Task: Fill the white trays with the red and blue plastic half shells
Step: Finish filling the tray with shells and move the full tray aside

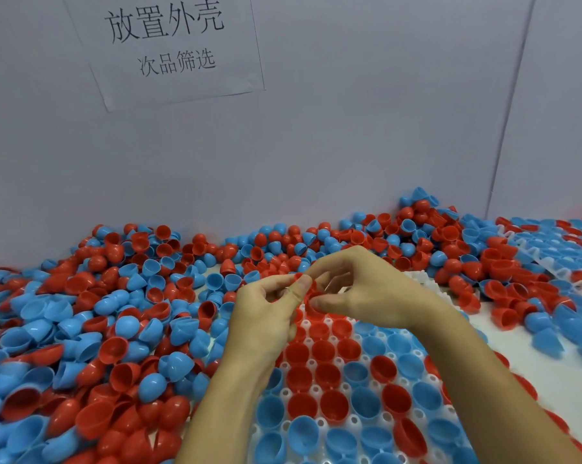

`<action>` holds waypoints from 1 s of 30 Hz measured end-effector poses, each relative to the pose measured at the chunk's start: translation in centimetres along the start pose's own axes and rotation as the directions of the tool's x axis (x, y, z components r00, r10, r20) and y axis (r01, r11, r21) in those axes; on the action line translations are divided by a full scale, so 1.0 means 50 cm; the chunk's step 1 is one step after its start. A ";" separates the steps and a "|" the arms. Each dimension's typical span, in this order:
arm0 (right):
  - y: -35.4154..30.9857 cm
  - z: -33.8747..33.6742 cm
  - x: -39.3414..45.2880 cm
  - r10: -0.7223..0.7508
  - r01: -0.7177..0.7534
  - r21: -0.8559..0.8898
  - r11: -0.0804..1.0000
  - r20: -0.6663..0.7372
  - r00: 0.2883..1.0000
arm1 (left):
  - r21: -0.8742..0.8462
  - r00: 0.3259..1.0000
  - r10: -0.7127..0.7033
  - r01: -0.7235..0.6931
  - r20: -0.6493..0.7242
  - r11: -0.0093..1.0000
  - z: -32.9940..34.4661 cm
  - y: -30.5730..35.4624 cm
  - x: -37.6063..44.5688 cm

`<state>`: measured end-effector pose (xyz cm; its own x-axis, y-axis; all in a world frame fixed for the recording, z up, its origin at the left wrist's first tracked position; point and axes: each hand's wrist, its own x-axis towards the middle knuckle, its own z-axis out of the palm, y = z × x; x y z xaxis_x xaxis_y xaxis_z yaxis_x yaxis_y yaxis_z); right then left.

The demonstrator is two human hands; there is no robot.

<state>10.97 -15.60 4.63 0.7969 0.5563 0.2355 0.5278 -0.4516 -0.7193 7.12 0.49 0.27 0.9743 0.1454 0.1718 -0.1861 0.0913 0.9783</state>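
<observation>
Both hands meet over the far end of the white tray (319,421). The left hand (266,316) and the right hand (353,289) pinch a red shell (311,291) together, fingers curled around it. The tray lies just below and stretches toward the person, already holding many red and blue shells. The empty cups sit under the hands, so the shell only needs to go straight down. A big loose pile (98,323) lies to the left.

Factory sorting bench, printed Chinese work-station sign (172,45) on partition wall (366,128), heaped plastic half shells (81,329)
</observation>
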 end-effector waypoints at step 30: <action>0.170 -0.092 -0.036 0.599 -0.705 -0.450 0.548 -0.377 0.706 | -0.149 0.963 -0.230 0.209 -0.142 0.967 0.003 0.019 0.001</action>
<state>15.39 -23.65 1.08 0.9899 -0.1405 -0.0184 -0.1404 -0.9538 -0.2656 7.01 0.41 1.24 0.9629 0.2591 -0.0759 0.0046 0.2652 0.9642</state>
